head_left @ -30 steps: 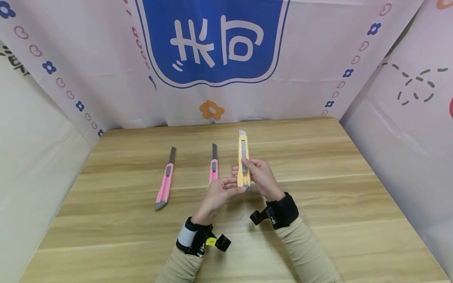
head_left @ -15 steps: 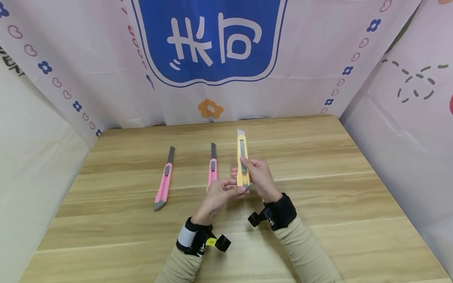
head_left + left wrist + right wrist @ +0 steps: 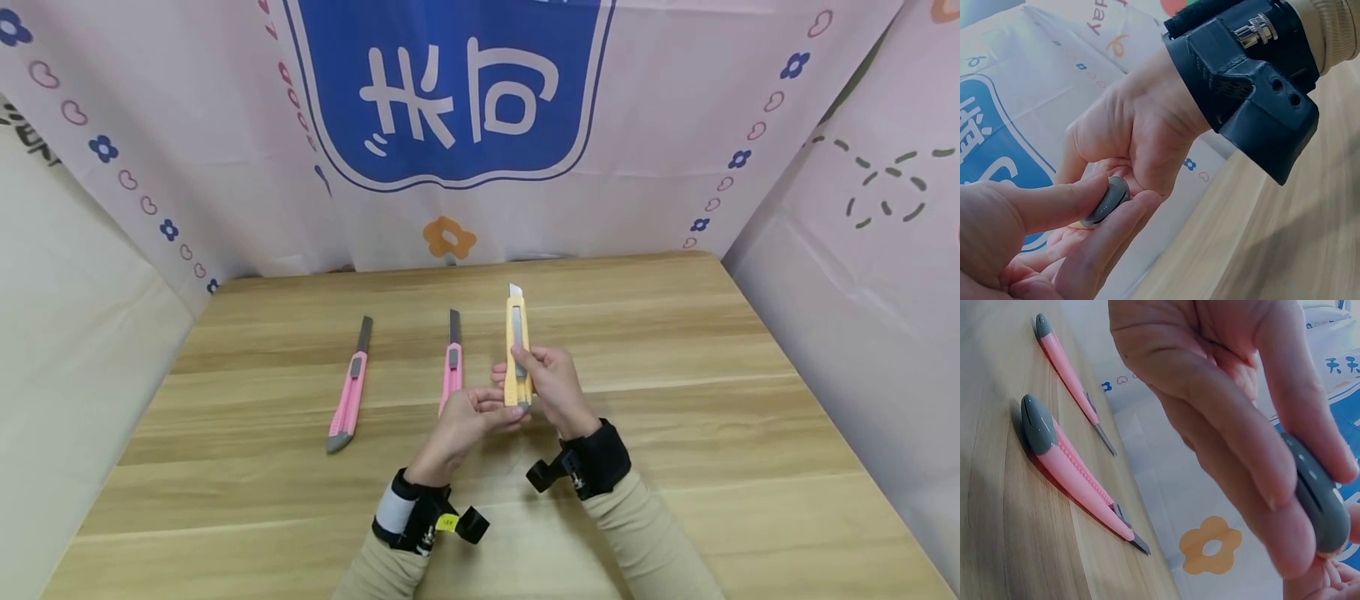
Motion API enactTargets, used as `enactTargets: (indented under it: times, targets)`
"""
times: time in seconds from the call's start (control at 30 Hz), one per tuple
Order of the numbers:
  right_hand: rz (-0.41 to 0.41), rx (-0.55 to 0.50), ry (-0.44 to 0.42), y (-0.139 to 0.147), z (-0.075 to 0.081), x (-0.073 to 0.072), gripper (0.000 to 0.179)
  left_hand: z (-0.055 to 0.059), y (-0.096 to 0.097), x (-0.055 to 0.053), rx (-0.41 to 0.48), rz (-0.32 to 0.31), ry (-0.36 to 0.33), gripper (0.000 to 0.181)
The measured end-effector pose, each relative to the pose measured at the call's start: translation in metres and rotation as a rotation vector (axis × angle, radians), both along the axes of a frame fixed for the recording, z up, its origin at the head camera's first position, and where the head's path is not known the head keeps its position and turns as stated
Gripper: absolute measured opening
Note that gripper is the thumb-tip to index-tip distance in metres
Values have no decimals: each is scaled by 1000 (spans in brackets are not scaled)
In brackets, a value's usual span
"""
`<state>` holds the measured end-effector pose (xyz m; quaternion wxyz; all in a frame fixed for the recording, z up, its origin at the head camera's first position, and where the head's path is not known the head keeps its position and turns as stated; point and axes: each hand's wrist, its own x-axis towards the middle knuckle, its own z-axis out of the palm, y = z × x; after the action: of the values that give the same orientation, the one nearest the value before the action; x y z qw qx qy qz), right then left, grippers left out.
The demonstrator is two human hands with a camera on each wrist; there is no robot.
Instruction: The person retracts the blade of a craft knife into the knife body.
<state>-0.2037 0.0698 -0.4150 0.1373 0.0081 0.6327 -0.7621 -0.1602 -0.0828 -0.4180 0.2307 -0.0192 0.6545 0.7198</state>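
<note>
1. Yellow snap-off utility knife (image 3: 510, 368): you have it raised above the wooden table (image 3: 675, 392), blade tip (image 3: 515, 290) pointing away from you.
2. Your left hand (image 3: 463, 422) pinches its grey end cap (image 3: 1321, 497); your right hand (image 3: 553, 385) is clamped on the body, thumb on the grey front strip (image 3: 517, 321).
3. The step seems to be working or checking the blade, which shows only a short length.
4. Next probably calls for a steady tail, light thumb pressure along the strip, and fingertips clear of the edge.
5. Mind the two pink utility knives (image 3: 347, 404) (image 3: 452, 373) at your left: both blades are well out.
</note>
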Motion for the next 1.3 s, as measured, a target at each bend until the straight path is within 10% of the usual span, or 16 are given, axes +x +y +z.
enactTargets:
  times: [1.3]
  targets:
    - [42,-39,5,0,4,4,39,0,-3,0,-1,-23,-4,32]
